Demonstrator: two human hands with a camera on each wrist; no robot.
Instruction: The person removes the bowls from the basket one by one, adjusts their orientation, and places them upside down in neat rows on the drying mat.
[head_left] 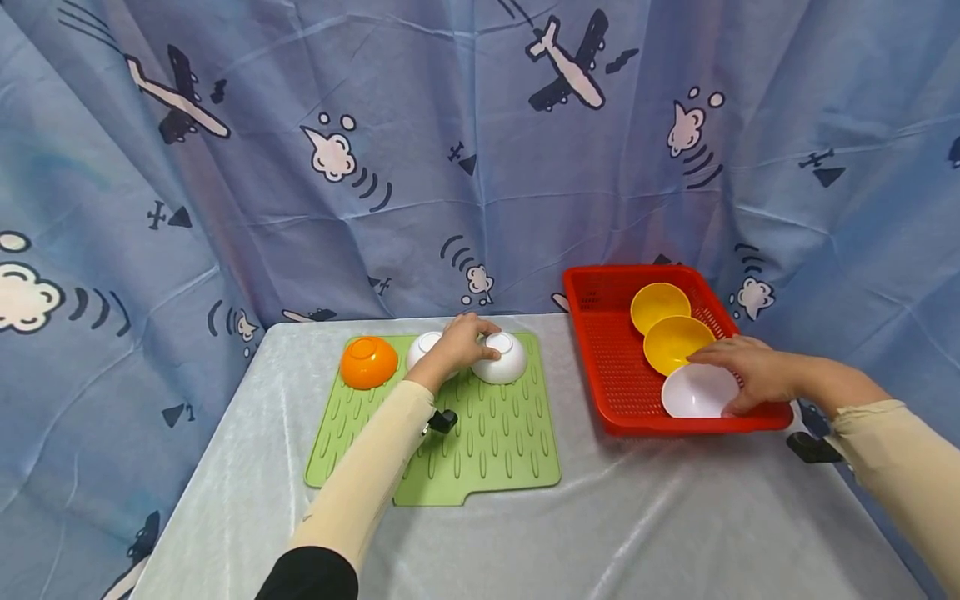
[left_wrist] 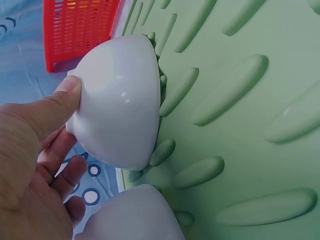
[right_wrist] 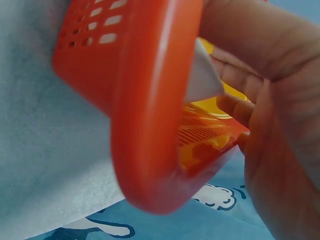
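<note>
On the green drying mat (head_left: 495, 442), my left hand (head_left: 459, 340) pinches the foot of an upside-down white bowl (head_left: 504, 367). In the left wrist view the thumb (left_wrist: 67, 95) presses one side of that foot, and the bowl's rim is down at the mat. Another upturned white bowl (head_left: 423, 345) is partly hidden behind the hand. Over at the red basket (head_left: 611, 367), my right hand (head_left: 757, 371) grips a white bowl (head_left: 697, 393) by its edge, thumb low and fingers above. The basket's rim covers part of this bowl (right_wrist: 202, 77) in the right wrist view.
An orange bowl (head_left: 369, 365) stands upside down at the mat's back left. Two yellow bowls (head_left: 660, 304) lie inside the basket, beyond the white one. A blue patterned curtain (head_left: 420, 167) hangs behind the pale table (head_left: 600, 533).
</note>
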